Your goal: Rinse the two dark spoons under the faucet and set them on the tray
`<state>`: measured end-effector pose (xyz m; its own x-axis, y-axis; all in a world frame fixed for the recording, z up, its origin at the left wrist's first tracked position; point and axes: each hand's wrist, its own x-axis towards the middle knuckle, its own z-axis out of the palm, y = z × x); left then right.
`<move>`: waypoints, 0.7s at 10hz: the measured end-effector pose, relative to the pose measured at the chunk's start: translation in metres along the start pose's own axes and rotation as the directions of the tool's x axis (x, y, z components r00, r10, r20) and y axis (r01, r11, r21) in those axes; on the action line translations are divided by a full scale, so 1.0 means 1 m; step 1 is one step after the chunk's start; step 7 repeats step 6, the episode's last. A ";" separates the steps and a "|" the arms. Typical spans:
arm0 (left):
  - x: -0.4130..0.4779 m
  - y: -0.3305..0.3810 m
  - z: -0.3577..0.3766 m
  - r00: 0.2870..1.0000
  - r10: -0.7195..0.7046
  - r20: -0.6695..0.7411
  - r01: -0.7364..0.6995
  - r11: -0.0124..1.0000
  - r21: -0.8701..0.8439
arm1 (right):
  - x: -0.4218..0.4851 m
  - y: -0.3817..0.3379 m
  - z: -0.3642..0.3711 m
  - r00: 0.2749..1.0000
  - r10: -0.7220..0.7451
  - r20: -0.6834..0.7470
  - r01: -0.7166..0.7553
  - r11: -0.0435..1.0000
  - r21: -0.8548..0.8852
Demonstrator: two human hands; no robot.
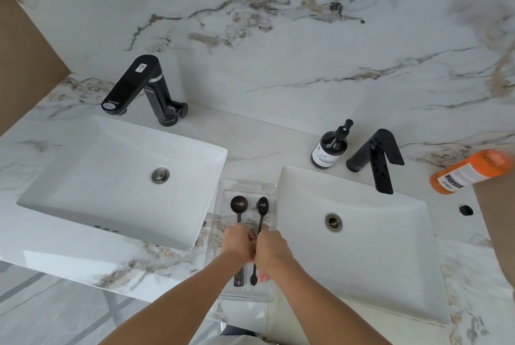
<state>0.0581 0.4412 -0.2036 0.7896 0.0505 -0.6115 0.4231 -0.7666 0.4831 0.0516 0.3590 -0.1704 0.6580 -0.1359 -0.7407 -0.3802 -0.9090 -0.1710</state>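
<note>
Two dark spoons lie side by side in the clear plastic tray (pixel 269 194) between the basins, and each of your hands sits over the middle of one handle. Your left hand (pixel 237 243) covers the round-bowled dark spoon (pixel 238 203); your right hand (pixel 271 252) covers the slimmer oval-bowled dark spoon (pixel 262 205). Both long axes run straight away from you, bowls ahead of the knuckles, handle tips behind the wrists. Your fingers curl down onto the handles, but whether they have closed round them I cannot tell; the backs of the hands hide it. The two hands touch or nearly touch at the knuckles. The black angular faucet (pixel 374 160) over the white rectangular basin (pixel 362 261) stands ahead and to the right of your right hand, nearer than the other black faucet (pixel 139 85), far ahead and left.
</note>
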 end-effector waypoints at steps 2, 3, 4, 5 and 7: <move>-0.005 0.004 -0.004 0.999 0.035 -0.023 -0.031 0.988 0.152 | -0.011 0.004 0.000 0.998 -0.063 -0.028 0.062 0.997 -0.052; -0.004 0.004 -0.005 0.998 0.053 -0.018 -0.049 0.982 0.181 | -0.015 0.006 0.003 0.991 -0.107 -0.085 0.103 0.993 -0.051; -0.009 0.006 -0.008 0.995 0.078 0.055 -0.090 0.953 0.289 | -0.021 0.007 0.004 0.980 -0.163 -0.110 0.157 0.986 -0.059; -0.019 0.017 -0.016 0.976 0.182 0.118 -0.217 0.823 0.525 | -0.029 0.009 -0.001 0.959 -0.240 -0.150 0.230 0.970 -0.078; -0.036 0.033 -0.024 0.977 0.174 0.124 -0.214 0.775 0.594 | -0.042 0.018 -0.013 0.945 -0.270 -0.185 0.263 0.963 -0.060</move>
